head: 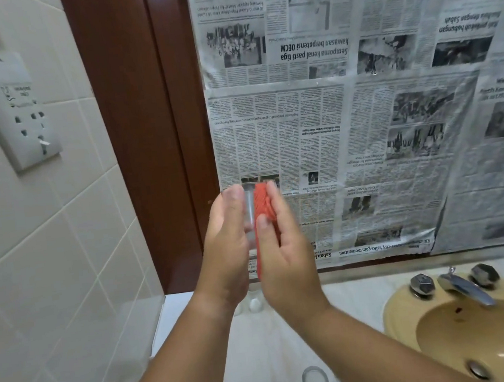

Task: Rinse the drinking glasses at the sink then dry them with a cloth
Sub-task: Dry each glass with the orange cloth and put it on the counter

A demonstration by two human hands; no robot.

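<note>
Red cloth (263, 203) half-hides the blurred glass (250, 211).

Newspaper (332, 138): "talks gain momentum" (inverted).

Your left hand (226, 255) holds a clear glass (250, 212) upright, and your right hand (286, 258) presses a red cloth (263, 203) against its side. A second glass (315, 380) stands on the counter (260, 345), left of the yellow sink (394, 309).
</note>
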